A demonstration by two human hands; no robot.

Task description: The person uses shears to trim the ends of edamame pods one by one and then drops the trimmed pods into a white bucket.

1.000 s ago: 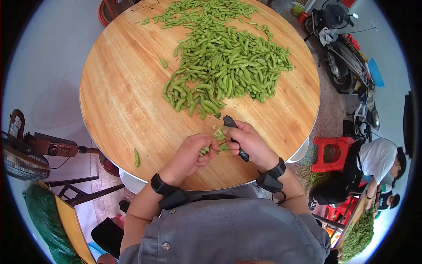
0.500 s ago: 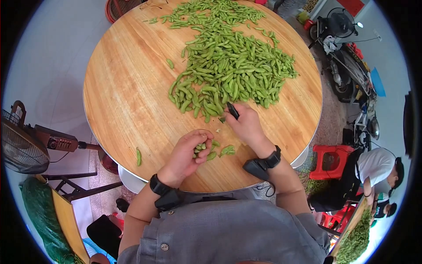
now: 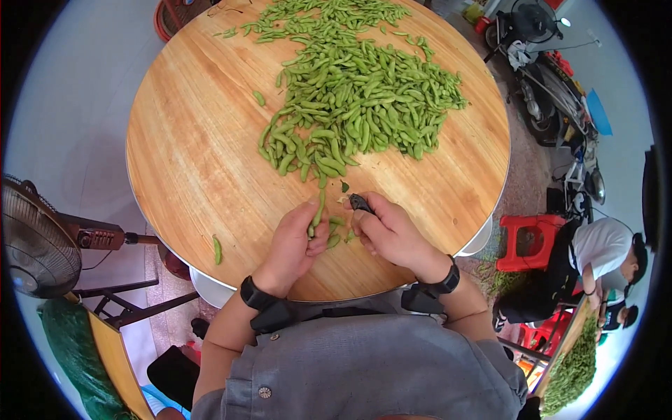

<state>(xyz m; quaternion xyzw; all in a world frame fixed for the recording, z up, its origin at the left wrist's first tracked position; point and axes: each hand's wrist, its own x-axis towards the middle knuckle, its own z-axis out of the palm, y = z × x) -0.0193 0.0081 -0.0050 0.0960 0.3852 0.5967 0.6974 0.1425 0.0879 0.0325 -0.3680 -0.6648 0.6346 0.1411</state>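
Close to the near edge of the round wooden table (image 3: pixel 189 140), my left hand (image 3: pixel 287 246) is closed on a green soybean pod (image 3: pixel 320 204), which sticks up past the thumb. My right hand (image 3: pixel 393 236), a short way to its right, grips a small black tool (image 3: pixel 360 204); its working end is too small to make out. Several loose pods (image 3: pixel 333 241) lie on the wood between the hands. Just beyond them are a dark green leaf scrap (image 3: pixel 345 187) and pale bits. A large heap of soybean pods (image 3: pixel 371 101) spreads across the table's far half.
One stray pod (image 3: pixel 218 249) lies left of my left hand. A fan (image 3: pixel 42 241) stands at the left. On the right are a red stool (image 3: pixel 530 241), a parked motorbike (image 3: pixel 539 105) and a bent-over person in a white shirt (image 3: pixel 600 245) beside another table with greenery.
My right hand has come back from the heap's near edge toward my left hand, still with the black tool. A pod now stands up from my left hand's fingers.
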